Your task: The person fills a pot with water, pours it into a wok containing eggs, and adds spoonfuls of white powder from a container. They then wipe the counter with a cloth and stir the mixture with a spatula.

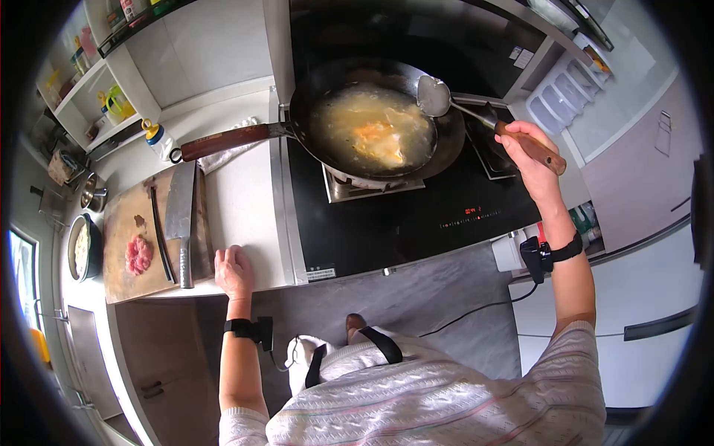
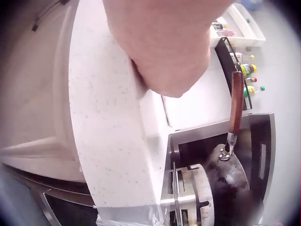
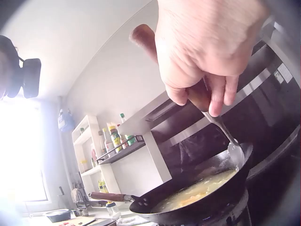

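Right hand closed round wooden handle of wok spatula, blade by right rim of wok, on cooktop. Cloudy broth inside, egg-like pieces afloat. Left hand loosely open, seemingly empty, on surface edge. Step looks like simmering; next stir calls for gentle, splash-free sweep.

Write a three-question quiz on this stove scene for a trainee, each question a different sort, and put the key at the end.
1. True or false: the right hand holds the spatula at the wok.
2. Which tool lies on the cutting board with the raw meat? A) whisk; B) cleaver; C) peeler
3. Fill in: the left hand rests beside the cutting board on the white ____.

Key: 1. true; 2. B; 3. counter
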`<action>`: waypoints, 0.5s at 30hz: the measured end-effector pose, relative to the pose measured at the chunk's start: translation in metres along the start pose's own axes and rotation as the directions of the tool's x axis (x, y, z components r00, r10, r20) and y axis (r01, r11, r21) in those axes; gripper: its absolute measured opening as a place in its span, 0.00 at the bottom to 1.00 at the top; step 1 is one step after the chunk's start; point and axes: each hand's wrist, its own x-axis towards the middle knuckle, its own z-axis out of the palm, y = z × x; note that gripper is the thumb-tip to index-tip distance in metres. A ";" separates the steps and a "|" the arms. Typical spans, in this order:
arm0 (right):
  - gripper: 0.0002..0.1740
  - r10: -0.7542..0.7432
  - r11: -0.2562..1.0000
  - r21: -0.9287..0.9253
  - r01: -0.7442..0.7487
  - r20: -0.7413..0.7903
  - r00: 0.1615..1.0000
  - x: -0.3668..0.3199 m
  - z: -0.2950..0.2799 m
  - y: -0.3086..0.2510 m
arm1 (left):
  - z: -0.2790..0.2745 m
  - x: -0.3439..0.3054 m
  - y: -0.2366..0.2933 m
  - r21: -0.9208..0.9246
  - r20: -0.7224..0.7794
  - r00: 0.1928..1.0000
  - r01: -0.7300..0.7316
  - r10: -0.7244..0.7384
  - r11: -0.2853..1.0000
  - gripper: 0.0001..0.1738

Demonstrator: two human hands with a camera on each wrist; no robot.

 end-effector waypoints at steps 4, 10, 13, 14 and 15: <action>0.08 0.068 0.980 0.190 -0.065 -0.005 0.998 0.001 -0.002 0.012 | 0.001 0.001 -0.001 0.008 -0.001 1.000 -0.007 0.007 1.000 0.06; 0.12 0.287 0.896 0.360 -0.262 -0.018 0.958 0.005 0.006 0.036 | 0.001 0.000 0.002 0.001 -0.010 1.000 0.014 -0.014 1.000 0.06; 0.13 0.341 0.845 0.437 -0.309 0.006 0.940 0.010 0.015 0.043 | 0.000 0.000 0.003 -0.005 -0.020 1.000 0.020 -0.021 1.000 0.06; 0.13 0.348 0.824 0.470 -0.318 0.023 0.937 0.011 0.017 0.048 | 0.000 0.001 0.003 -0.009 -0.016 1.000 0.023 -0.023 1.000 0.06; 0.13 0.347 0.823 0.471 -0.318 0.025 0.937 0.013 0.019 0.050 | 0.000 0.001 0.003 -0.012 -0.011 1.000 0.025 -0.025 1.000 0.06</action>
